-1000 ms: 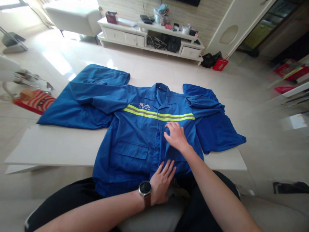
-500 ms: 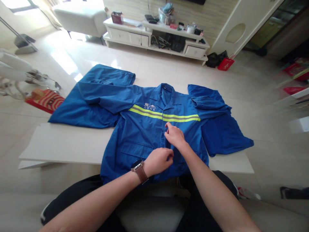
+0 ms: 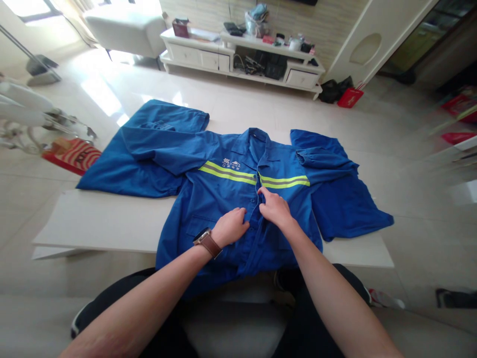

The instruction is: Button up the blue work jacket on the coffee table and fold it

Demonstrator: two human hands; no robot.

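A blue work jacket point(image 3: 219, 199) lies front up, its collar away from me, with a yellow-green and grey reflective stripe across the chest. My right hand point(image 3: 275, 206) pinches the edge of the front flap on the right and holds it slightly lifted. Buttons point(image 3: 253, 201) show along the parted placket. My left hand point(image 3: 230, 226), with a watch point(image 3: 208, 242) on its wrist, has curled fingers closed on the cloth of the other front edge; the fingertips are partly hidden.
Folded blue garments lie on the left point(image 3: 108, 159) and right point(image 3: 346, 209), partly under the sleeves. All rest on a low white table point(image 3: 104, 223). A red patterned paper bag point(image 3: 72, 155) stands at the left. A white TV cabinet point(image 3: 201, 57) stands beyond.
The jacket's front has parted along the placket, showing its buttons. My left hand has moved up and left. My right hand has shifted slightly right with the flap.
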